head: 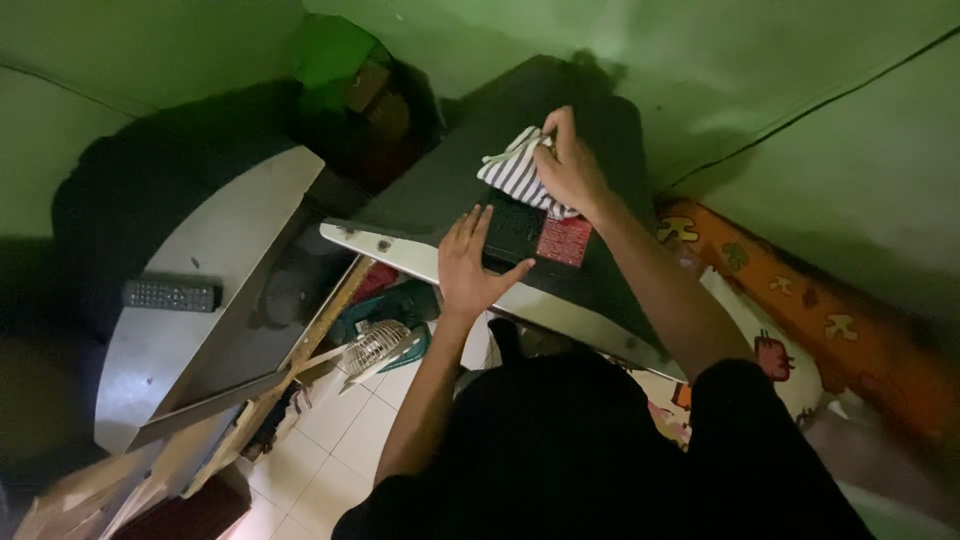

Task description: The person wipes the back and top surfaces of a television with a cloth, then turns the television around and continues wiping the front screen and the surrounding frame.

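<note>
Head view, looking down, dim green light. Right hand (568, 165) pressed a striped cloth (512, 172) onto the dark bench (440, 185) top, fingers curled over the cloth and gripping it. Cloth sat toward the far side of the top, its near end touching a black box (520, 232) with a red label (565, 241). Left hand (473, 265) lay flat at the near edge of the bench, fingers spread wide, palm down, holding nothing; fingertips rested on the box, thumb pointed right along the pale edge strip (400, 252). Box lay between the two hands, just inside the near edge.

Left of the bench, apart from it: a grey rounded shelf (215, 260) with a remote (170, 294) near its left edge. Small fan (378, 346) on the tiled floor (345, 420) below the near edge. Orange patterned mat (830, 330) to the right, along the wall.
</note>
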